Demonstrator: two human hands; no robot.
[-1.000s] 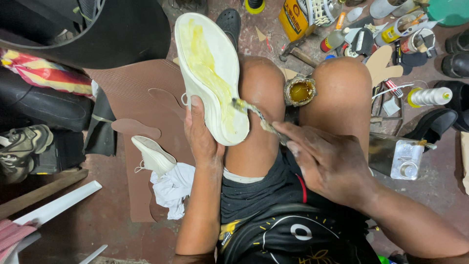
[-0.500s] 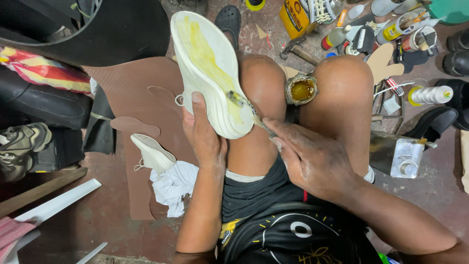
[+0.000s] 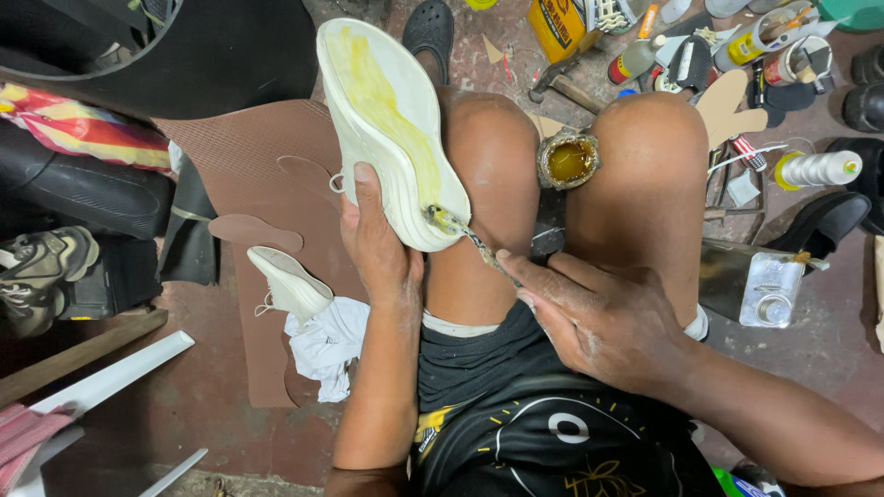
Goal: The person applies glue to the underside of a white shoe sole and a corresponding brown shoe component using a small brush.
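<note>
White shoe (image 3: 387, 129) flipped sole-up over left knee, yellow glue smeared down sole. Left hand (image 3: 378, 244) wrapped round heel end, thumb on edge. Right hand (image 3: 599, 317) pinching small brush (image 3: 460, 230), fingers closed, bristles touching sole near heel. Open glue tin (image 3: 568, 158) wedged between knees. Second white shoe (image 3: 290, 283) on floor beside rag (image 3: 327, 345), brown sheet (image 3: 249, 156) underneath. Bottles, tools cluttered top right.

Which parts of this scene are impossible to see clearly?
Head view:
- Upper of the white shoe: turned away, only its sole shows.
- Left hand fingers: hidden behind that shoe.
- Thin glue-smeared brush handle: covered by the right hand.
- Yellow tin: cut off by the top edge.
</note>
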